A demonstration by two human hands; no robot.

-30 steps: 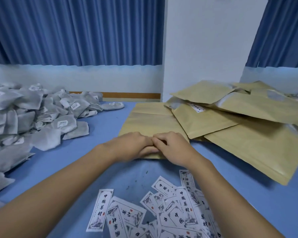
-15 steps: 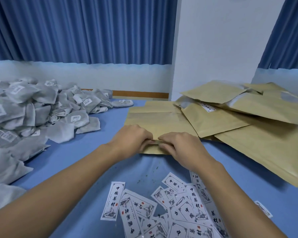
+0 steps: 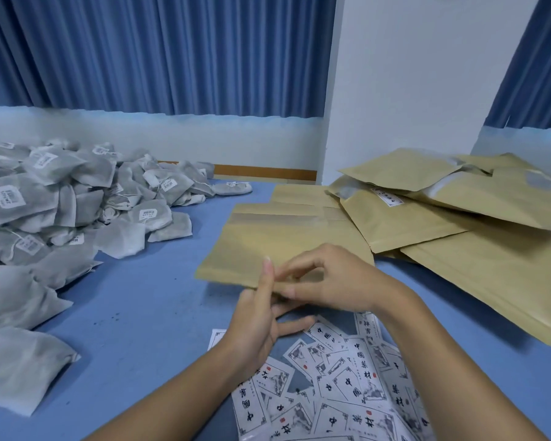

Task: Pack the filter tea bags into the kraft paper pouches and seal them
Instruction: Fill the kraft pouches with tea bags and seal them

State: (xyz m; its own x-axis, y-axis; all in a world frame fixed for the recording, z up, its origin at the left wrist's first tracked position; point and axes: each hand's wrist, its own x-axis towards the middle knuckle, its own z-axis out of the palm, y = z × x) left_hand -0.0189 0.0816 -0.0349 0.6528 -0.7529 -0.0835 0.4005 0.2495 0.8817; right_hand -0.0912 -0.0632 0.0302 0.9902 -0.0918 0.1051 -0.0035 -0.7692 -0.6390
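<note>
Far left: heap of tea bags [image 3: 77, 202] on the blue table [image 3: 147, 313], well apart from both hands; none seen inside a pouch

Centre: left hand [image 3: 261, 323] has its fingers straight and loose, thumb tip up against the near edge of the flat pouch [image 3: 283, 240], touching, not gripping. Right hand [image 3: 334, 281] pinches that same edge between thumb and forefinger, its other fingers curled

Judged step: parting the mouth

Risks:
- the paper layers cling, the pinch takes both, and the mouth does not open
- a hard pull creases or tears the edge
- the pouch, flat and seemingly empty, slides onto the loose labels [image 3: 357, 374] just below the hands and scatters them

Right: pile of pouches [image 3: 458, 214] lies over its right corner and may drag along
</note>
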